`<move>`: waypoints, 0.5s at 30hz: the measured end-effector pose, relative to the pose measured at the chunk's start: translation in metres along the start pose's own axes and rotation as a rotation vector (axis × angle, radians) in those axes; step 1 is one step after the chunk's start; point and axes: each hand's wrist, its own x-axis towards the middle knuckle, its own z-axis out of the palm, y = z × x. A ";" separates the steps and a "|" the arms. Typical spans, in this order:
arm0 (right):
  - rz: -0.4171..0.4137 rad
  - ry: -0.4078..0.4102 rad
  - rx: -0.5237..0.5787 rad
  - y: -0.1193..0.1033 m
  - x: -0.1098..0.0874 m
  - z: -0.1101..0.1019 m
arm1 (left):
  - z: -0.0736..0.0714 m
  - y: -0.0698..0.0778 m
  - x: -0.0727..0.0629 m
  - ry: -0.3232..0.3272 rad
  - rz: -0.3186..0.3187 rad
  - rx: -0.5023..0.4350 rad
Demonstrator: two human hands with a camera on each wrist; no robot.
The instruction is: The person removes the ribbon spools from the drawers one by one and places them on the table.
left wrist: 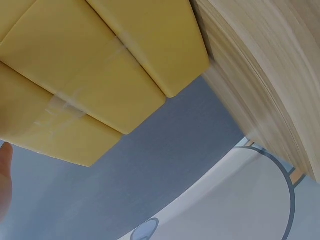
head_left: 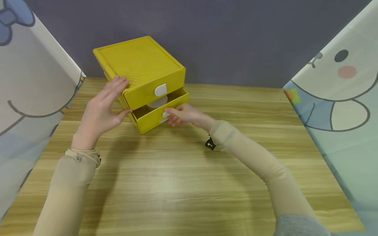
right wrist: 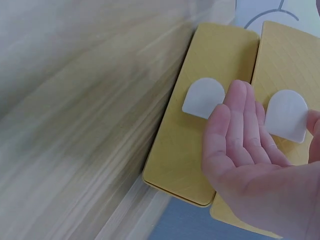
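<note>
A yellow drawer unit (head_left: 141, 62) with white tab handles stands at the table's back left. Its middle drawer (head_left: 152, 119) is pulled partway out, and a pale round thing (head_left: 157, 102) shows inside. My left hand (head_left: 101, 109) lies against the unit's left side, fingers straight over the top edge and thumb at the front corner. At the open drawer, my right hand (head_left: 184, 114) pinches the white handle (right wrist: 286, 116), thumb above and fingers below. The fingertips (right wrist: 218, 117) reach close to the lower drawer's handle (right wrist: 204, 97). Most of my left hand is outside the left wrist view.
The unit stands on a wood-grain table (head_left: 168, 183) before a dark grey wall (head_left: 230, 42). Cartoon-printed panels (head_left: 339, 98) flank the table on both sides. Clear tape (left wrist: 65, 105) crosses yellow panels in the left wrist view. A small black tag (head_left: 210, 144) shows by my right cuff.
</note>
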 end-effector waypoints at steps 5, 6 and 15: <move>0.004 0.010 -0.015 0.007 -0.011 -0.001 | 0.000 0.001 0.001 -0.005 -0.006 0.003; 0.005 0.009 -0.013 0.008 -0.013 -0.001 | 0.000 0.001 0.001 -0.006 -0.009 0.005; -0.015 -0.010 -0.036 0.017 -0.025 -0.001 | 0.002 -0.001 -0.001 0.005 -0.024 -0.018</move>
